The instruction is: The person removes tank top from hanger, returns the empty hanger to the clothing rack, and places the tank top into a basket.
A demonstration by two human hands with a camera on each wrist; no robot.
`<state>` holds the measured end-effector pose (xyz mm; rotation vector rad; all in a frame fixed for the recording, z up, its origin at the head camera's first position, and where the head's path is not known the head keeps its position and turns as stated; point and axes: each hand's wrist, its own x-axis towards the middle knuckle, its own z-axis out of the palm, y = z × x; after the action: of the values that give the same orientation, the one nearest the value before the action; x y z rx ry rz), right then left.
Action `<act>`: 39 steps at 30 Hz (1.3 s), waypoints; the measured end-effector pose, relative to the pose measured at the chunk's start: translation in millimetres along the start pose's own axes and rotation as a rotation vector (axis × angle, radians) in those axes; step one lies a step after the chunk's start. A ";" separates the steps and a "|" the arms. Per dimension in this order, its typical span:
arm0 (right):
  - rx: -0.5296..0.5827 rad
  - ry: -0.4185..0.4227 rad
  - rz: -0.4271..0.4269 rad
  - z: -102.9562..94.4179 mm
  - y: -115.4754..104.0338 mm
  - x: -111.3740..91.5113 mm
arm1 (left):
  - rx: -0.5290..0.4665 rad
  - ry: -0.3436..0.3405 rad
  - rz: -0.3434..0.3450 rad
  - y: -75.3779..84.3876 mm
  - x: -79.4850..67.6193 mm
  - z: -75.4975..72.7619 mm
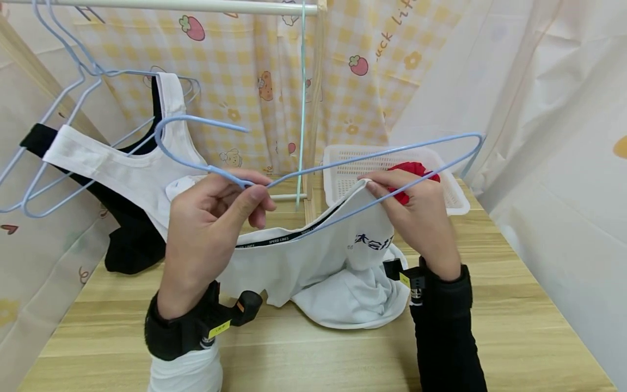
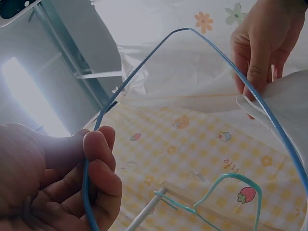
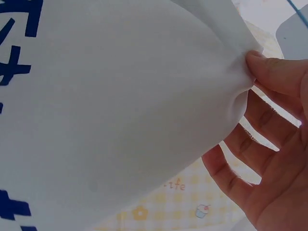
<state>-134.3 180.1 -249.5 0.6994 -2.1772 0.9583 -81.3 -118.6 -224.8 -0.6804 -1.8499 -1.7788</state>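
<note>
My left hand (image 1: 210, 218) pinches a light blue clothes hanger (image 1: 416, 145) just below its hook, as the left wrist view also shows. My right hand (image 1: 416, 209) holds the edge of a white garment (image 1: 289, 267) between thumb and fingers, beneath the hanger's right arm. Inside the garment's opening runs a black band lettered "SPEED LINES"; dark blue characters are printed near the right hand. The hanger's lower bar crosses over the garment's band, and its left part is hidden. The garment's lower part lies bunched on the wooden table (image 1: 274, 348).
On the left, a white tank top (image 1: 127, 169) and a black garment (image 1: 129, 245) hang on blue hangers from a rack rail (image 1: 196, 4). A green hanger (image 1: 302, 98) hangs at the rack's post. Behind my right hand stands a white basket (image 1: 338, 163) with red cloth (image 1: 406, 170).
</note>
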 end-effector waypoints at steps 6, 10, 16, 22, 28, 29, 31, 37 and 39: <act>-0.032 -0.054 0.018 10.9 4.2 2.7 | -0.106 0.077 0.097 0.5 -1.6 -2.0; -0.054 -0.068 0.047 14.6 7.3 3.9 | -0.186 0.161 0.146 0.6 -0.7 -3.9; -0.065 -0.097 0.074 18.9 10.5 5.5 | -0.434 0.302 0.211 -2.8 4.3 -8.6; -0.067 -0.153 0.063 28.8 9.7 6.3 | -0.621 0.393 0.259 -4.1 8.7 -14.2; -0.101 -0.287 0.064 43.2 7.1 6.6 | -0.699 0.473 0.271 -2.8 10.3 -19.8; -0.108 -0.317 0.061 45.9 6.7 6.7 | -0.715 0.488 0.277 -2.3 10.7 -20.6; -0.114 -0.384 0.055 51.0 6.1 6.7 | -0.751 0.520 0.294 -1.4 11.7 -22.5; -0.147 -0.589 0.056 62.7 5.0 4.9 | -0.813 0.641 0.345 2.0 14.6 -31.3; -0.155 -0.638 0.067 64.3 5.2 4.0 | -0.809 0.693 0.357 3.4 15.7 -35.2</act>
<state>-162.6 132.2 -282.3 0.9553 -2.8039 0.6368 -91.0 -153.3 -210.6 -0.5058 -0.5009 -2.1116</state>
